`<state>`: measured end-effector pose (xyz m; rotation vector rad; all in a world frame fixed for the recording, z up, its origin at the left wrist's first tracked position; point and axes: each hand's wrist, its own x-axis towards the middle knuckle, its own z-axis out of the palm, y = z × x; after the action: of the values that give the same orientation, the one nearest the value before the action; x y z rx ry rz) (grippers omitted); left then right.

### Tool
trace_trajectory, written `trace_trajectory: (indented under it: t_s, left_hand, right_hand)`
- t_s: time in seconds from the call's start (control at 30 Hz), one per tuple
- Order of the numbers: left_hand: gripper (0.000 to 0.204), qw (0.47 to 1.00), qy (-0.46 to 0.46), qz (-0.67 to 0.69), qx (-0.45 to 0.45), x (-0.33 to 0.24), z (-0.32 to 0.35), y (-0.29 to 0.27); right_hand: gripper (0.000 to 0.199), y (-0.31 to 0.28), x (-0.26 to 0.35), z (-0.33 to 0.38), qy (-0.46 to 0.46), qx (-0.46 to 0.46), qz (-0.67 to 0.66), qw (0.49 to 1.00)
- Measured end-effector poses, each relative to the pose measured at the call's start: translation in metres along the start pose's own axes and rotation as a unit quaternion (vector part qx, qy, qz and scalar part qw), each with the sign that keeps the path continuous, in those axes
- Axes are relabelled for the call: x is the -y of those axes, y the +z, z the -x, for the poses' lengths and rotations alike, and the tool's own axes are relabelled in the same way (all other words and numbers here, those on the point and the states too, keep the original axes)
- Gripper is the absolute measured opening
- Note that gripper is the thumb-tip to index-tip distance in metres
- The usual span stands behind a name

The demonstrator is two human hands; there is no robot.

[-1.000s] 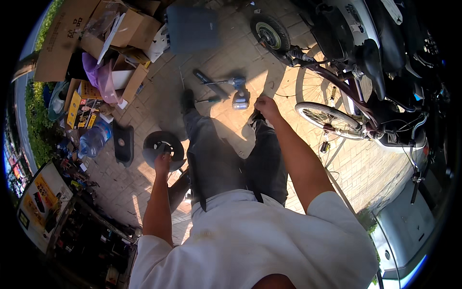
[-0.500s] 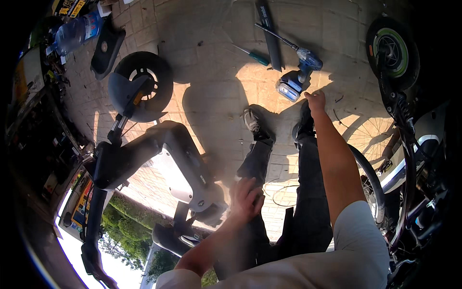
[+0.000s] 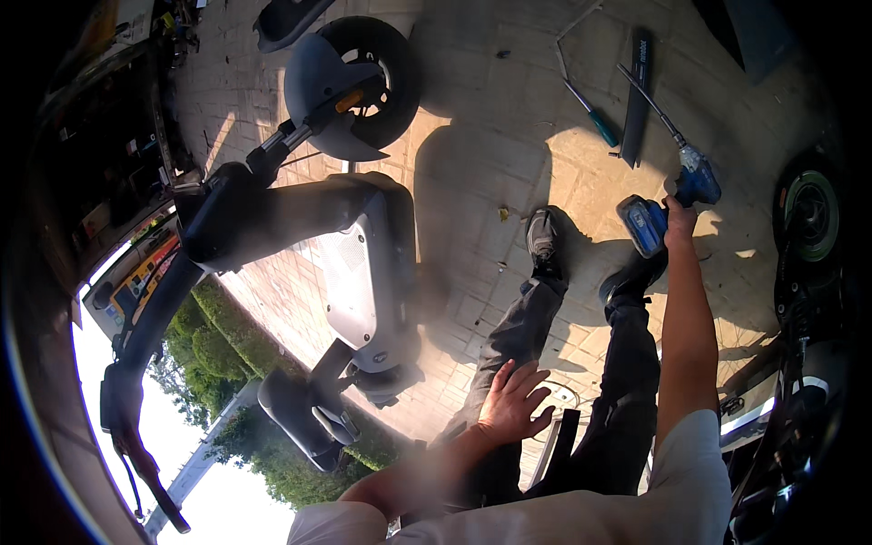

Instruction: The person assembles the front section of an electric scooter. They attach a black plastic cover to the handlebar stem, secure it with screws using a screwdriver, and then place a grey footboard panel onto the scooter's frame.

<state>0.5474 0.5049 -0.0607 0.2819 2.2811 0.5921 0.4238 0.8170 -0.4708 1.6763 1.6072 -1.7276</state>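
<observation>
My right hand [image 3: 679, 224] is wrapped round the handle of a blue cordless drill [image 3: 698, 177], whose battery lies on the left of the grip. A long thin bit points from its chuck toward the upper left. My left hand [image 3: 516, 400], fingers spread, is over my left thigh and holds nothing. Beyond the drill, a screwdriver [image 3: 603, 129] with a teal handle lies on the paving beside a long dark strip [image 3: 638, 100]. To my left stands a grey and black electric scooter [image 3: 391, 227], with a grey mudguard over its front wheel [image 3: 400, 82].
A dark curved panel [image 3: 289, 20] lies past the scooter's front wheel. At the right edge is a wheel with a green rim [image 3: 810, 216], amid dark cycle parts. Cluttered shelving [image 3: 100, 163] lines the far left. My shoe [image 3: 542, 238] rests on the brick paving.
My right hand has reached the drill and closed round its handle; the drill has turned slightly. My left hand's fingers have spread. The whole view has shifted, moving the scooter up in the picture.
</observation>
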Motion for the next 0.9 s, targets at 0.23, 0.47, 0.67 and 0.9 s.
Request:
trace_trajectory:
  t_s: [0.23,0.47,0.67,0.9]
  left_hand:
    - [0.030,0.996,-0.047,-0.011,-0.069,-0.004,0.011,-0.006]
    - [0.040,0.919,-0.333,0.196,-0.081,0.008,0.158,-0.089]
    - [0.045,0.842,-0.427,0.246,-0.220,0.077,0.294,-0.102]
    - [0.026,0.673,-0.404,0.137,-0.605,0.208,0.387,-0.128]
  right_hand:
    - [0.051,-0.094,0.143,0.277,-0.176,0.047,0.015,0.983]
    - [0.026,-0.195,0.261,0.490,-0.236,0.408,0.148,0.869]
    - [0.054,-0.162,0.260,0.529,-0.370,0.386,0.374,0.758]
    - [0.026,-0.101,0.218,0.589,-0.459,0.339,0.436,0.696]
